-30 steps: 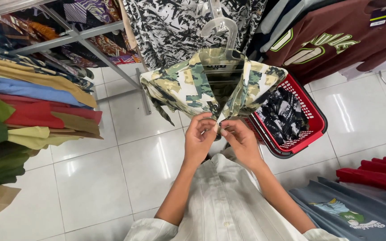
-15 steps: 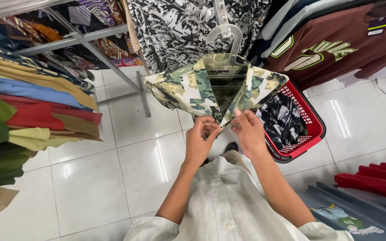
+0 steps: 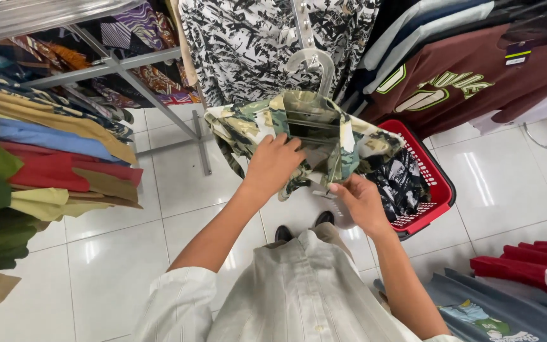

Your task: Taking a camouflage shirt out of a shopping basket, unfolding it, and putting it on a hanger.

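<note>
Camouflage shirt (image 3: 254,126) on clear hanger (image 3: 312,63), both hands gripping, red basket (image 3: 441,183) beside

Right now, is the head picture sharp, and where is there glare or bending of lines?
Head view: mostly sharp, with the camouflage shirt and both hands crisp; bright streaks of glare lie on the white floor tiles; the wide lens bends the metal rack and the edges outward; shadows are soft.

Camo shirt (image 3: 267,123), all green, cream and tan blotches, on a clear hanger (image 3: 311,63). At twelve o'clock, a black-and-white scribble print (image 3: 248,44). Red basket (image 3: 435,183) at three o'clock, holding black-and-white cloth (image 3: 400,180). Maroon tee (image 3: 463,76) with cream lettering at two o'clock. White glossy floor (image 3: 121,266).
</note>
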